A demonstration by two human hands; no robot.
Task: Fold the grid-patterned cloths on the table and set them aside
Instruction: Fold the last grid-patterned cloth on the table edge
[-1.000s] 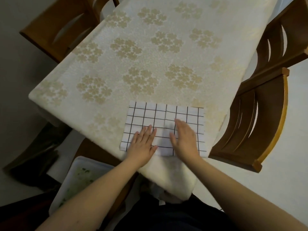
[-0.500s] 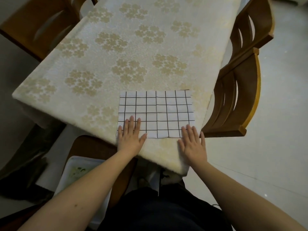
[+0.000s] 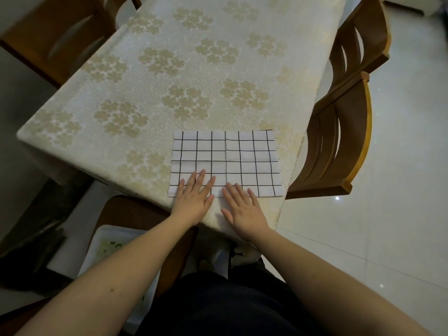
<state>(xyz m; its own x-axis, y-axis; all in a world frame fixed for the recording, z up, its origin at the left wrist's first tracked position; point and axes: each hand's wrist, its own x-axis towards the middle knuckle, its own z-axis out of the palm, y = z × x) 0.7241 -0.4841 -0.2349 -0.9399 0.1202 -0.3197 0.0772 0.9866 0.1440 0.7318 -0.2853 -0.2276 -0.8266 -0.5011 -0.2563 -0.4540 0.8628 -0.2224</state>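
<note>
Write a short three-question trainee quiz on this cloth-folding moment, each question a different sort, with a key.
1. True or false: the grid cloth lies flat on the table near its front edge.
2. Multiple choice: how do the left hand and right hand sit?
A. Both lifting a corner
B. Both flat, fingers straight, on the cloth's near edge
C. Both off the table
3. Fill in: to the right of the table stand wooden ____.

Key: 1 true; 2 B; 3 chairs.
</note>
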